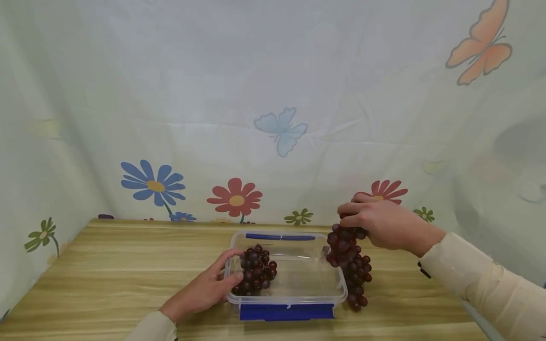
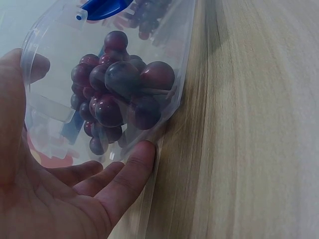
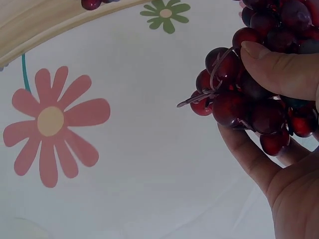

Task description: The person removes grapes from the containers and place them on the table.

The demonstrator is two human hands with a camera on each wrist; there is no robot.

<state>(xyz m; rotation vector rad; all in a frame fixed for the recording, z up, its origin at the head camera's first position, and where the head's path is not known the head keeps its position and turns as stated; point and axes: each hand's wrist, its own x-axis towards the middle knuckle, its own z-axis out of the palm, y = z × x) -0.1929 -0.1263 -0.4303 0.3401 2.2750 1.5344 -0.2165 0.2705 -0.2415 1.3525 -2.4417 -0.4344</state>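
A clear plastic food container (image 1: 294, 299) with blue clips stands on the wooden table, its top uncovered. My left hand (image 1: 209, 286) grips its left wall, the thumb over the rim and the other fingers along the outside, as the left wrist view shows. Inside, at the left end, lies a bunch of dark red grapes (image 1: 256, 272). With thumb and fingers my right hand (image 1: 384, 222) pinches another bunch of grapes (image 3: 259, 94) by its upper part. This bunch hangs at the container's right rim, a thin stem sticking out of it.
More grapes (image 1: 358, 279) show beside the container's right wall, below the held bunch and overlapped by it in the head view. The wooden table (image 1: 149, 265) extends to both sides. Behind it hangs a pale curtain (image 1: 213, 94) printed with flowers and butterflies.
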